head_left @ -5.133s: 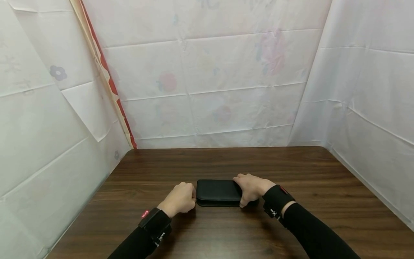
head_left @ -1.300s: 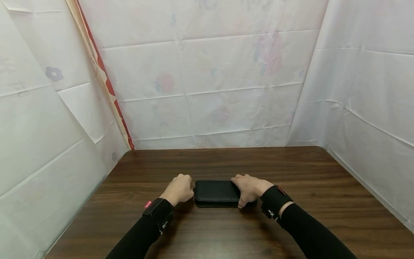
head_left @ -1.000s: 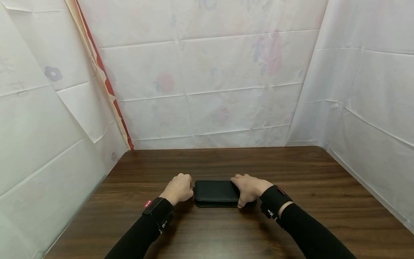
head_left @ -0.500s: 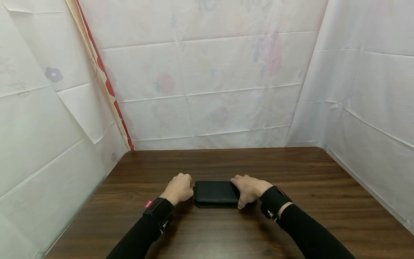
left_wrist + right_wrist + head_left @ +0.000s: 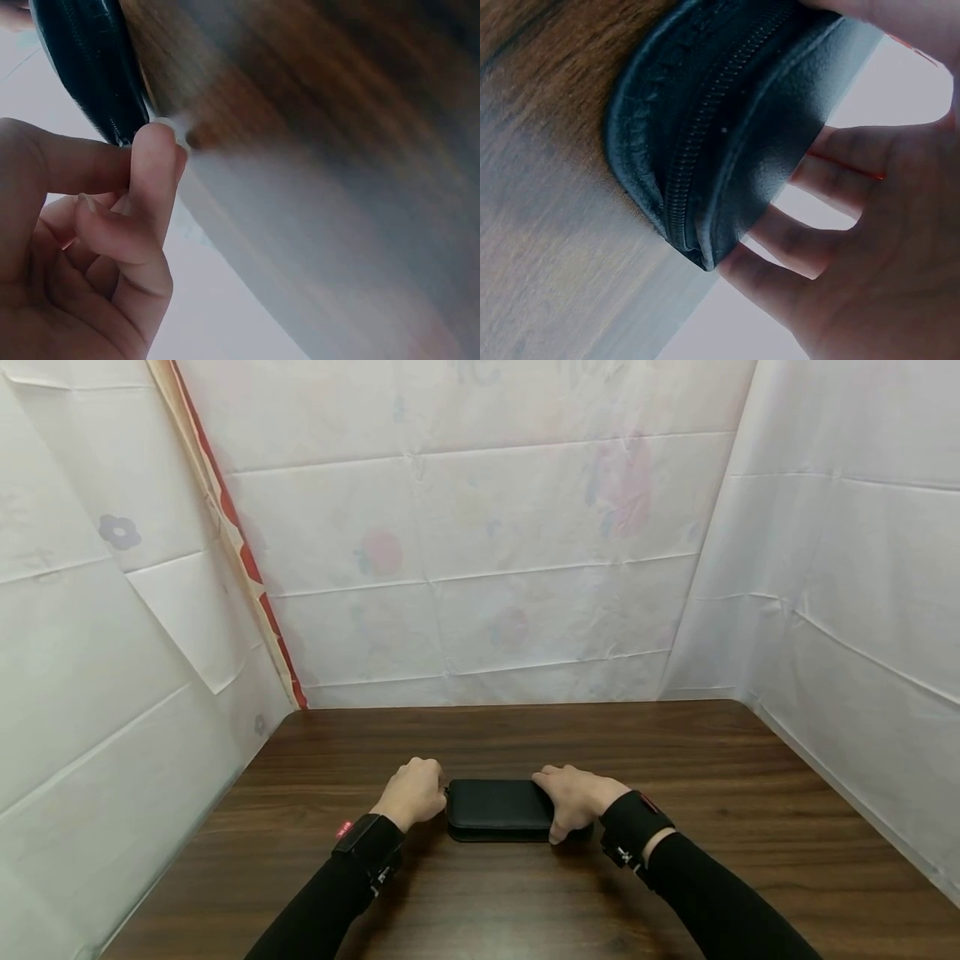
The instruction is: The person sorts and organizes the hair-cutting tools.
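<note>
A black leather-look zip wallet (image 5: pixel 498 807) lies flat on the table, long side facing me. At its left end my left hand (image 5: pixel 414 792) has its fingers curled. In the left wrist view, thumb and forefinger pinch together right at the wallet's (image 5: pixel 94 64) zipped corner. The zip pull itself is hidden between them. My right hand (image 5: pixel 576 798) grips the right end, thumb on the near side and fingers over the far side. Zip teeth (image 5: pixel 697 124) run closed around that end in the right wrist view.
The dark wood-grain table (image 5: pixel 510 910) spreads around both hands. White patterned sheeting (image 5: pixel 480 527) hangs behind it and on both sides, with a red-and-cream edge strip (image 5: pixel 240 547) at the left back corner.
Compared with about five seconds ago, my left hand sits farther back along the wallet's left end. Over the last second hardly anything moves. The right hand keeps its grip throughout.
</note>
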`<state>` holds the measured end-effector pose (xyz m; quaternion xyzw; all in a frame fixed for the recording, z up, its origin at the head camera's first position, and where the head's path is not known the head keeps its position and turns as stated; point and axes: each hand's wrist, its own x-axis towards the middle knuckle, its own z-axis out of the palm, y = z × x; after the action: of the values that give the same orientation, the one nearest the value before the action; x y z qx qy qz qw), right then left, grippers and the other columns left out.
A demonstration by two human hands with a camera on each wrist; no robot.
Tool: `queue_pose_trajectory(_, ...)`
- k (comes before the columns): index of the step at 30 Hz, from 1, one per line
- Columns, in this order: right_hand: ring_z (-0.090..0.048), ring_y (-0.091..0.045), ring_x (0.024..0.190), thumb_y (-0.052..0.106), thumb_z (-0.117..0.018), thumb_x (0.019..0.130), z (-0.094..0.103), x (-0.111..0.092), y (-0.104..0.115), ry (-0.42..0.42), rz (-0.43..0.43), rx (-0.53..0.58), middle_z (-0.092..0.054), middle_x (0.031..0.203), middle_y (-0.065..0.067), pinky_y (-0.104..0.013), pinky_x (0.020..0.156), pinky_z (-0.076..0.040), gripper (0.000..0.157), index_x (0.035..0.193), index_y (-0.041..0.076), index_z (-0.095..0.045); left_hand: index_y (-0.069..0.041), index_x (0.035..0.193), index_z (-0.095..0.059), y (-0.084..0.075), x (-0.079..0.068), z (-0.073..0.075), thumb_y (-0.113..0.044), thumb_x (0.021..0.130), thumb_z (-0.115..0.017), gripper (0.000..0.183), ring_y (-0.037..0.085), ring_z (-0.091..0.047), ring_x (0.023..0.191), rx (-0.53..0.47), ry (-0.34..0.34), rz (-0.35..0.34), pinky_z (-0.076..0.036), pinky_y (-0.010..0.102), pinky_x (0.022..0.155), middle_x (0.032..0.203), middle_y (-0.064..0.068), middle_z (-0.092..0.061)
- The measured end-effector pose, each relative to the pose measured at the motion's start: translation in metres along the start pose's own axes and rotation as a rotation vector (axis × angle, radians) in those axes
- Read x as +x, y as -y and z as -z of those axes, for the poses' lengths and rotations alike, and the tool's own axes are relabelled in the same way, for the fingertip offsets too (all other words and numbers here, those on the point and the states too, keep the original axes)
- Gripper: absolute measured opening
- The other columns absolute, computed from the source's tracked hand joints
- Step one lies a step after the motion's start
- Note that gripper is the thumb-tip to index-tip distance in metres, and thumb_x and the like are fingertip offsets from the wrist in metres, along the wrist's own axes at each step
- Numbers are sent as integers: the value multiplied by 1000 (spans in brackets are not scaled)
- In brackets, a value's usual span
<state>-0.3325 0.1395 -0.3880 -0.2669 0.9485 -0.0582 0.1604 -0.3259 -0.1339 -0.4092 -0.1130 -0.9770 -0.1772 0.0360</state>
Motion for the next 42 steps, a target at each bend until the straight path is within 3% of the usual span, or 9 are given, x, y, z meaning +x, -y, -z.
queue_pose_trajectory(6, -41, -39, 140, 25, -91, 77, 0, 0, 0, -5, -4, 11, -42, 155, -10, -51, 104, -45, 92, 154, 8, -42, 2, 100, -75, 1, 2, 2, 3, 86, -67, 16, 16, -56, 64, 12, -7, 0, -46, 32, 60, 91, 12, -71)
queue_pose_trajectory(11, -42, -38, 139, 24, -90, 78, 2, 1, 0, -6, -3, 2, -43, 153, -10, -50, 104, -45, 91, 154, 8, -42, -3, 84, -71, 0, 3, 3, 3, 86, -65, 9, 16, -50, 57, 23, -15, -10, -39, 32, 56, 73, 6, -63)
queue_pose_trajectory(22, -40, -37, 141, 22, -90, 78, 1, 1, 0, -8, 1, 24, -41, 155, -9, -50, 104, -45, 91, 154, 9, -42, -9, 66, -59, -2, 4, 0, 5, 83, -63, 22, 16, -43, 53, 62, -47, 7, -36, 32, 54, 61, 2, -50)
queue_pose_trajectory(26, -39, -37, 142, 21, -89, 78, 0, -1, 0, -6, 4, 36, -40, 156, -9, -50, 105, -44, 90, 154, 9, -42, -9, 67, -60, -4, 3, 0, 5, 84, -62, 22, 16, -44, 54, 65, -49, 16, -37, 32, 54, 62, 2, -51)
queue_pose_trajectory(33, -41, -39, 140, 21, -90, 78, 0, -2, -3, -11, 14, 29, -43, 154, -11, -52, 105, -44, 90, 153, 7, -43, -4, 81, -68, -9, -3, -1, 4, 89, -63, 12, 17, -48, 57, 74, -41, 18, -38, 32, 56, 70, 6, -58)
queue_pose_trajectory(42, -40, -37, 140, 25, -91, 77, -2, -5, -9, -22, 27, 49, -42, 154, -9, -52, 104, -44, 92, 153, 9, -43, -10, 70, -58, -10, -12, -5, 5, 90, -60, 25, 14, -38, 52, 47, -42, -9, -31, 30, 52, 61, 0, -45)
